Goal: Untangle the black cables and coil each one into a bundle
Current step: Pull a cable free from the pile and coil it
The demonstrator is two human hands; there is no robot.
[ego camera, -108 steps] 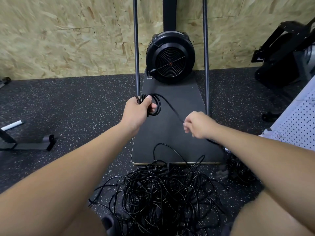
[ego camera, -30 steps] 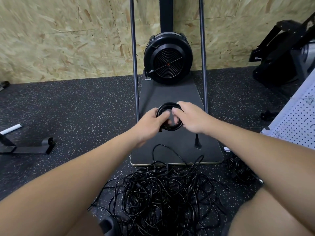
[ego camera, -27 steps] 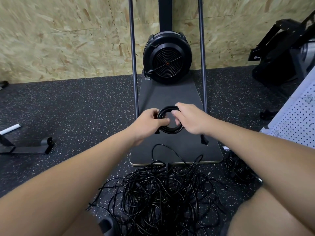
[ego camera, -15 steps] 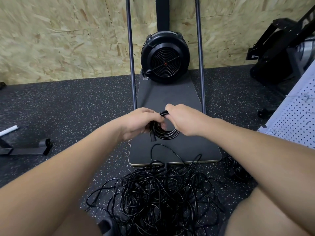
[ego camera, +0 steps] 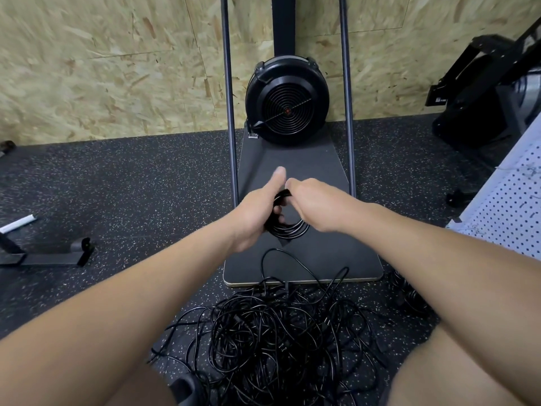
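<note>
Black cables, wound into a small round coil, sit between the person's two hands above the dark platform of an exercise machine. The left hand grips the left side of the coil, its fingers curled through the loops and its thumb sticking up and forward. The right hand closes on the top of the coil, pinching the strands where they bunch together just beside the left thumb. The lower arc of the coil hangs free below both hands, and several turns of cable show there side by side. Nearer the person, on the speckled rubber floor, lies a large tangled heap of cables, with a few loops rising over the near edge of the platform. A second, smaller dark clump of cable lies to the right of the heap, partly hidden by the right forearm. At the far end of the platform stands a round black fan housing between two upright metal poles, against a chipboard wall. A white perforated panel leans in at the right edge, and a low black metal frame lies on the floor at the left.
</note>
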